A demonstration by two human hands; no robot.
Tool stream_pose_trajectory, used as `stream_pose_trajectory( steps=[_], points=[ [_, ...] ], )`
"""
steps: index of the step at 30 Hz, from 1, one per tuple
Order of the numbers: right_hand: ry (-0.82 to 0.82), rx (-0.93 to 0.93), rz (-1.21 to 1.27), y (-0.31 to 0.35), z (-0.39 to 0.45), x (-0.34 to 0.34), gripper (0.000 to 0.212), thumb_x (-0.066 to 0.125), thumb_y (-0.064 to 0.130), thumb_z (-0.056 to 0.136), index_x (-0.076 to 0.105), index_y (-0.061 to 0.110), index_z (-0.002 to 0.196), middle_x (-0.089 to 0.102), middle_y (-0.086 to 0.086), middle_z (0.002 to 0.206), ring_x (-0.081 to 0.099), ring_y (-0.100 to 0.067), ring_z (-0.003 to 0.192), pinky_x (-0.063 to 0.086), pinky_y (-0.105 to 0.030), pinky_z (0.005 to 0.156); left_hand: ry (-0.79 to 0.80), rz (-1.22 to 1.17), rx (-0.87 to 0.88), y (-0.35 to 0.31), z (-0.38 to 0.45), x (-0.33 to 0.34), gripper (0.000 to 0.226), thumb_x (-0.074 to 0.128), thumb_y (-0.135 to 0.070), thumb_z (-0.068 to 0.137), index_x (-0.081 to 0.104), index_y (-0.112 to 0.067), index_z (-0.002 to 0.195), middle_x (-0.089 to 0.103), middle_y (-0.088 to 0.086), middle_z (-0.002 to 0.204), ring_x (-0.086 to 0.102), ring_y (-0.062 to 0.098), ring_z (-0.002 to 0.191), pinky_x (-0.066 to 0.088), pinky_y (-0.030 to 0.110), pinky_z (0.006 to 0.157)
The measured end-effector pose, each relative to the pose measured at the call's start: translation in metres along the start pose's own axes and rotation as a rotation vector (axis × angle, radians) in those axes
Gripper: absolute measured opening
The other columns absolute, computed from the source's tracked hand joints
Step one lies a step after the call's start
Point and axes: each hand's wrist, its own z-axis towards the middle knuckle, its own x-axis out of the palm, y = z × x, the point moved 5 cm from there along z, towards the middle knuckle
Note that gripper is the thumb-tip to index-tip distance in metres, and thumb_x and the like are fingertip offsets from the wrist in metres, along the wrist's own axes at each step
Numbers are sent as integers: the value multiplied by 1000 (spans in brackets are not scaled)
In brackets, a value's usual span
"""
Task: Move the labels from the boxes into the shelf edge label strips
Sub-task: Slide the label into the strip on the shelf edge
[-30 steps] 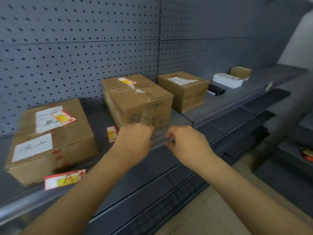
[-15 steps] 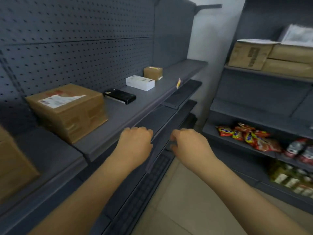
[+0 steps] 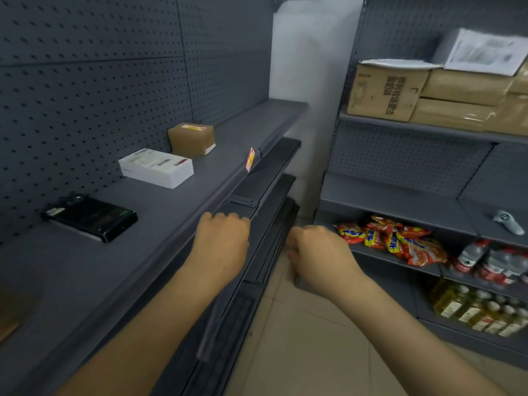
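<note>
A small brown box [image 3: 191, 140] at the back of the grey shelf [image 3: 148, 224] carries a red and yellow label [image 3: 194, 127] on top. Nearer lie a white box [image 3: 155, 168] and a black box [image 3: 90, 217]. One red and yellow label [image 3: 250, 159] stands in the shelf edge strip [image 3: 228, 192]. My left hand [image 3: 223, 238] hovers at that front edge with its fingers curled under. My right hand [image 3: 317, 252] hangs out over the aisle, also curled. Neither hand shows a label in it.
Darker lower shelves [image 3: 271, 195] step out below the edge. To the right stands another shelf unit with cardboard boxes [image 3: 383, 92], snack packets [image 3: 391, 238], bottles [image 3: 491, 264] and a grey handheld device [image 3: 508, 222]. Tiled floor [image 3: 300, 324] lies between the units.
The view has swung right along the shelf, so the large cardboard boxes have left the frame. Both hands stay out in front with the same curled posture.
</note>
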Motion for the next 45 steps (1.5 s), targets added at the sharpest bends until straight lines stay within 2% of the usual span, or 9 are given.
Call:
stream_pose_trajectory(
  steps=[7, 15, 21, 28, 31, 35, 39, 42, 45],
  points=[
    [-29, 14, 30, -50, 116, 14, 17, 53, 22, 92, 59, 14, 105, 63, -8, 101, 58, -27, 94, 39, -30, 64, -1, -73, 13, 6, 127, 17, 31, 51, -33, 95, 53, -17, 121, 61, 3, 117, 58, 23, 107, 40, 33, 91],
    [21, -83, 96, -110, 243, 50, 18, 50, 22, 94, 60, 14, 106, 63, -8, 104, 59, -26, 95, 49, -34, 72, 52, -109, -66, 11, 247, 59, 31, 50, -36, 95, 56, -18, 119, 62, 2, 115, 60, 21, 103, 44, 30, 83],
    [59, -263, 161, -137, 336, 65, 17, 49, 17, 94, 59, 12, 107, 62, -8, 103, 58, -26, 95, 45, -32, 69, 109, -114, -251, 27, 322, 77, 33, 51, -38, 95, 54, -19, 122, 63, 4, 116, 61, 23, 101, 48, 32, 80],
    [112, -523, 248, -127, 410, 89, 24, 53, 14, 91, 60, 15, 114, 61, -7, 113, 53, -27, 106, 45, -36, 86, 173, -143, -418, 55, 364, 98, 25, 49, -40, 93, 59, -21, 107, 64, 3, 108, 61, 26, 97, 44, 32, 70],
    [91, -699, 257, -114, 436, 106, 30, 59, 6, 85, 60, 15, 113, 58, -7, 116, 50, -28, 108, 44, -40, 92, 188, -184, -477, 70, 375, 108, 28, 49, -38, 93, 56, -23, 116, 62, 2, 118, 58, 24, 107, 45, 33, 81],
    [66, -827, 238, -95, 472, 120, 41, 65, 0, 77, 60, 15, 115, 57, -7, 121, 52, -28, 107, 43, -37, 89, 183, -194, -505, 91, 385, 118, 37, 47, -39, 95, 47, -29, 130, 56, -3, 130, 54, 19, 117, 44, 33, 93],
    [214, -961, 150, -78, 498, 126, 28, 57, 8, 86, 63, 22, 109, 64, -2, 108, 57, -23, 101, 39, -33, 91, 148, -160, -561, 116, 396, 119, 37, 46, -41, 95, 47, -29, 130, 55, -6, 132, 54, 17, 117, 44, 32, 94],
    [353, -981, 223, -76, 513, 122, 22, 57, 12, 88, 69, 26, 99, 68, 2, 102, 61, -19, 92, 49, -34, 83, 132, -146, -600, 129, 404, 119, 37, 46, -42, 95, 47, -29, 130, 55, -6, 131, 55, 17, 116, 45, 32, 93],
    [439, -998, 259, -76, 521, 118, 21, 59, 14, 88, 71, 28, 96, 69, 4, 102, 62, -16, 92, 53, -34, 82, 138, -138, -629, 130, 406, 117, 37, 45, -42, 96, 47, -29, 130, 55, -7, 132, 55, 17, 116, 44, 31, 93]
  ],
)
